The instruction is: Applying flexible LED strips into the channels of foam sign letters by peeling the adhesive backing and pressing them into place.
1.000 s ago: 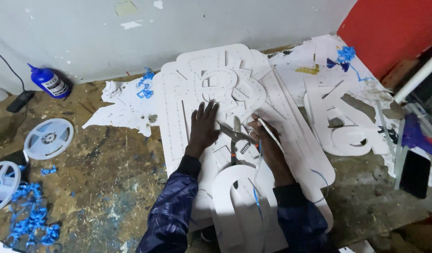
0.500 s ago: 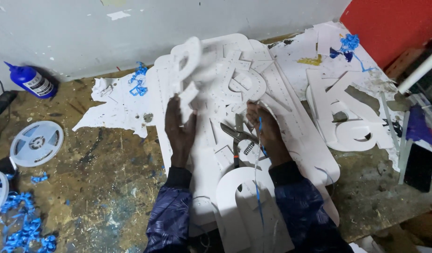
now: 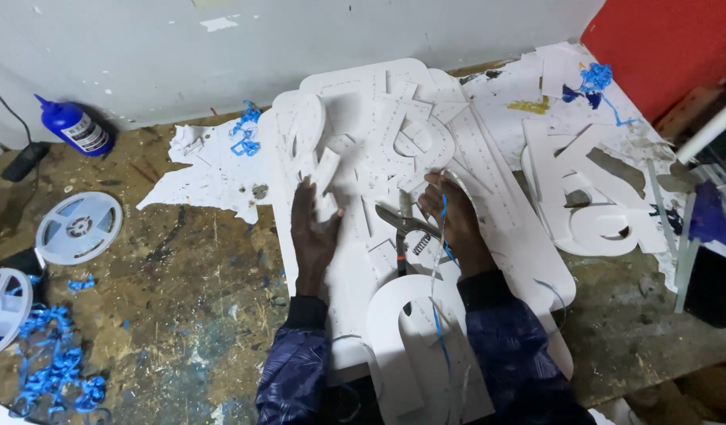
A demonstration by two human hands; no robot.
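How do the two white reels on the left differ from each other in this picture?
The upper reel is fully in view and lies on bare bench surface; the lower reel is cut off by the picture's left edge. The lower reel has blue strip scraps beside it; the upper reel has only one small blue scrap nearby. Both are white, round and lie flat.

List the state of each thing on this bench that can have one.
left hand: flat, steadying a small white cut piece on the backing board
right hand: closed around a thin blue strip
pliers: lying on the board, jaws apart
glue bottle: lying tilted, capped
tape reel: lying flat
white letters: lying flat
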